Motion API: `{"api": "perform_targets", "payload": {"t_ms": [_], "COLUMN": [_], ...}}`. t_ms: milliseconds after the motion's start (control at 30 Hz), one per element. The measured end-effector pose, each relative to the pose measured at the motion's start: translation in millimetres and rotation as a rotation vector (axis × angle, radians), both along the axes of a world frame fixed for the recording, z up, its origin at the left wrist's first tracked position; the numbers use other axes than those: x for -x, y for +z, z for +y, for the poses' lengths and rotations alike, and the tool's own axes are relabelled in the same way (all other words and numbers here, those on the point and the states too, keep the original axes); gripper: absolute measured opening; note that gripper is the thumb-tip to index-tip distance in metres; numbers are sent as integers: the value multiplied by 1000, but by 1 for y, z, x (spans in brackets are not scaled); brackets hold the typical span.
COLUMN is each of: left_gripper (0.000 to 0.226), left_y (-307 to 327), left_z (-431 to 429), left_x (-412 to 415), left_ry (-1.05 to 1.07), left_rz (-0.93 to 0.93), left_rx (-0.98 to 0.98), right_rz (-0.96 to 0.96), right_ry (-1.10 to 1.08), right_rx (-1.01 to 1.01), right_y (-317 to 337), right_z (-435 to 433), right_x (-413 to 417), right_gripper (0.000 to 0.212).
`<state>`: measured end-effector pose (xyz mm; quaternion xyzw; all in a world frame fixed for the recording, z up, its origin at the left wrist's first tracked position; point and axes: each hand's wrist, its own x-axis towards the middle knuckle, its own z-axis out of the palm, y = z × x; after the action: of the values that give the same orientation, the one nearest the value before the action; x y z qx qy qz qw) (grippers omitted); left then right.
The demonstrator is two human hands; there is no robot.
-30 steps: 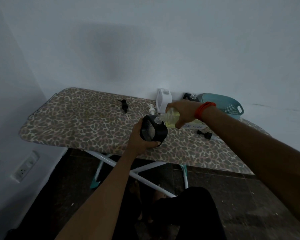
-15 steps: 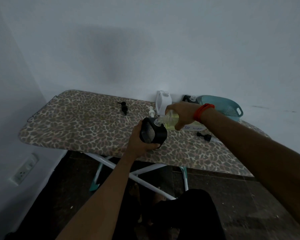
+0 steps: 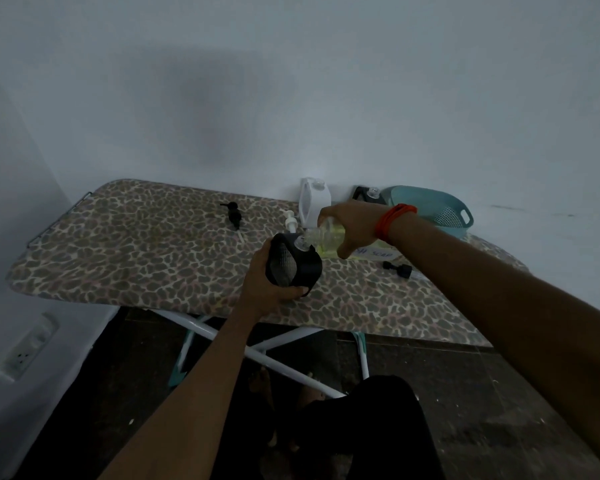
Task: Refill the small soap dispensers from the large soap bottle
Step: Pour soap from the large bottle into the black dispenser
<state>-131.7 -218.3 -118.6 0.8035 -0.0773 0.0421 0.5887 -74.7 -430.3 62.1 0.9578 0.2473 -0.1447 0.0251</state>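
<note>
My left hand (image 3: 262,282) grips a small black soap dispenser (image 3: 293,263) near the front edge of the leopard-print ironing board (image 3: 136,251). My right hand (image 3: 349,225), with an orange band at the wrist, holds the large clear bottle of yellow soap (image 3: 329,237) tipped on its side, its neck at the dispenser's open top. A white dispenser (image 3: 310,204) and another black dispenser (image 3: 368,195) stand by the wall, both without pumps. A black pump (image 3: 234,216), a white pump (image 3: 290,221) and a second black pump (image 3: 397,268) lie loose on the board.
A teal colander basket (image 3: 437,209) sits at the board's back right against the wall. A metal rest sticks out at the board's left end (image 3: 59,220). A wall socket (image 3: 25,353) is low on the left wall. The board's white legs (image 3: 267,344) cross above a dark floor.
The view has drifted slightly; both hands stay together, with the big bottle kept tipped at the black dispenser's mouth.
</note>
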Motion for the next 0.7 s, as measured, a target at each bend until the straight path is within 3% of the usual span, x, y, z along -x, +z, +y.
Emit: {"api": "perform_targets", "payload": {"t_ms": [300,700], "left_gripper": [110,120], "left_y": [-1,1], "left_z": [0,0], "left_x": [-1,1], "left_ry": [-17,-14], "left_rz": [-31,-8], "left_rx": [22,36], "right_rz": [1,5], "right_ry": [-19,-23], "right_rx": [8,26], "right_y": [-1,2], "right_z": [0,3], "right_x": [1,1], "right_gripper": [82,79]}}
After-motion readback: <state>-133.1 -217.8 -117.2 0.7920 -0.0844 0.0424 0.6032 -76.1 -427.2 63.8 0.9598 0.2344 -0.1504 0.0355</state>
